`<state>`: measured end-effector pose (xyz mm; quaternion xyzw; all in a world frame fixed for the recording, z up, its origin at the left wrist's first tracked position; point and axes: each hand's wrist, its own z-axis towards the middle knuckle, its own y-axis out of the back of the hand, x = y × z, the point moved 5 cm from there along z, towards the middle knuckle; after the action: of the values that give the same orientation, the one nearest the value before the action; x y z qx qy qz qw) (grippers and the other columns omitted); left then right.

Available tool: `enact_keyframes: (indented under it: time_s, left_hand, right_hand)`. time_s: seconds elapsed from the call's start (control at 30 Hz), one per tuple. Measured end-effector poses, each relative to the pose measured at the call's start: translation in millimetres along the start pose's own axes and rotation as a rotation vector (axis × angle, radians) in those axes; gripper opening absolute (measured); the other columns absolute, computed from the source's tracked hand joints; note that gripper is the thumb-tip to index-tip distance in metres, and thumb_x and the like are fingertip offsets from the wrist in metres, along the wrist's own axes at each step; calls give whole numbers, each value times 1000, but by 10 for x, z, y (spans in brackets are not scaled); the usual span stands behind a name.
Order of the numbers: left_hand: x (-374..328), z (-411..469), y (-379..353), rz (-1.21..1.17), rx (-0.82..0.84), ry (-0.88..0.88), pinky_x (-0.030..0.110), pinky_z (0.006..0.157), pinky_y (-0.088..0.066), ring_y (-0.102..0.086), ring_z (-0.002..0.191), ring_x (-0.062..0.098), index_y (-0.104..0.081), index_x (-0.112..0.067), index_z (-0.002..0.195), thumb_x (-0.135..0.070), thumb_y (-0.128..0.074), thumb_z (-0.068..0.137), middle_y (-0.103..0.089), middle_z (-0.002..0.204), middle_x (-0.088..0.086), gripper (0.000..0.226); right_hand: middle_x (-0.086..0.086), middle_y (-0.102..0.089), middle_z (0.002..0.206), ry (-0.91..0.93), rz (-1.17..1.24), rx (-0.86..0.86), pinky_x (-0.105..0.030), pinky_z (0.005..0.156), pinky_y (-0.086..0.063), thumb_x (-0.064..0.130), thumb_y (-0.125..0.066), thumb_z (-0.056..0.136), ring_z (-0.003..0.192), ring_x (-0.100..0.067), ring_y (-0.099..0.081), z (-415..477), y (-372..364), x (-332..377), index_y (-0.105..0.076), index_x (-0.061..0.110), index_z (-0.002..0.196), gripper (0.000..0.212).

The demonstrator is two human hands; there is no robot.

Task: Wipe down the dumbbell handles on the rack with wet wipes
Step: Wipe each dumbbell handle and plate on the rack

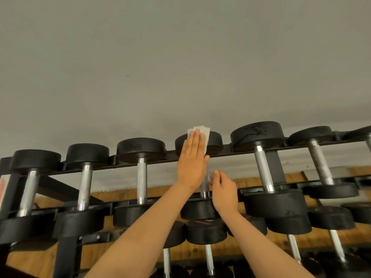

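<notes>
Head, left hand point(192, 159) covering handle point(204, 187), neighbouring dumbbells point(141, 149)

One camera only, worn on my head. It faces the rack point(226, 150) head-on and from close by, angled so the rack crosses the lower half and bare wall point(180, 57) fills everything above.

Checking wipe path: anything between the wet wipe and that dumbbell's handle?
Nothing visible does. The left hand presses the white wet wipe on the black round dumbbell head directly above the chrome handle; the right hand sits beside it.
</notes>
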<state>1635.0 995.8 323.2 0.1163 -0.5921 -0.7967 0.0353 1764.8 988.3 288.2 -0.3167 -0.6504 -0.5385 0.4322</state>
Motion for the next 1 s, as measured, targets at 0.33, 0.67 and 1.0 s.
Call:
enact_keyframes:
  time_s: [0.33,0.67,1.0]
  left_hand:
    - [21,125,25,11,83,-5,41,122,5,11,151,25,5,-15,156,-52,-11,101,7,164,10,69]
    - [93,-5,54,-285,89,133,32,121,10,24,148,16,17,-10,153,-66,-24,92,23,162,6,92]
    - [253,-160,-7,-498,73,290,29,120,7,20,149,13,26,-14,151,-78,-43,76,27,160,0,120]
  right_hand:
    - [-4,-65,74,-17,-5,7,-40,69,-53,28,-39,104,73,-17,-64,-2,-12,-2,-59,17,78,34]
    - [-5,-60,67,-20,1,13,-37,62,-48,25,-41,103,63,-17,-58,6,-5,11,-58,13,76,35]
    - [-4,-62,69,-45,2,11,-39,68,-53,27,-42,103,66,-13,-60,2,-15,-6,-59,16,75,34]
